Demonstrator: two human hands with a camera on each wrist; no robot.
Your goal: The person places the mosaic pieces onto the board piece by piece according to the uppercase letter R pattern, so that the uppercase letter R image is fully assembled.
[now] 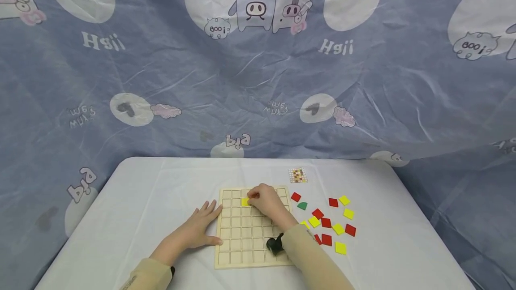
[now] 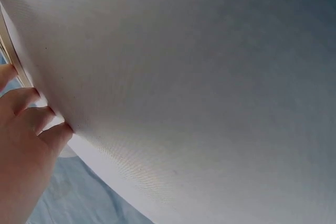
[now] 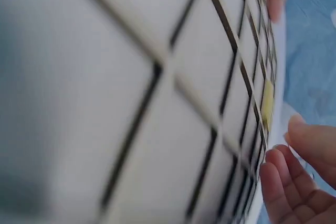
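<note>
A pale wooden grid board [image 1: 236, 232] lies on the white-covered table. One yellow square tile [image 1: 245, 202] sits in a cell toward its far side. My right hand [image 1: 268, 201] is over the board, its thumb and fingertips bent close together just right of that tile. In the right wrist view, the yellow tile [image 3: 268, 102] lies just beyond the thumb [image 3: 297, 124]; whether anything is pinched between thumb and fingers cannot be made out. My left hand [image 1: 197, 227] rests spread out at the board's left edge, its fingertips and thumb touching the rim.
Loose red tiles [image 1: 326, 240], yellow tiles [image 1: 340, 248] and a green quarter-round piece [image 1: 302, 206] lie scattered right of the board. A small pattern card [image 1: 298, 175] lies beyond the board's far right corner. A patterned blue-grey cloth [image 1: 250, 75] hangs behind the table.
</note>
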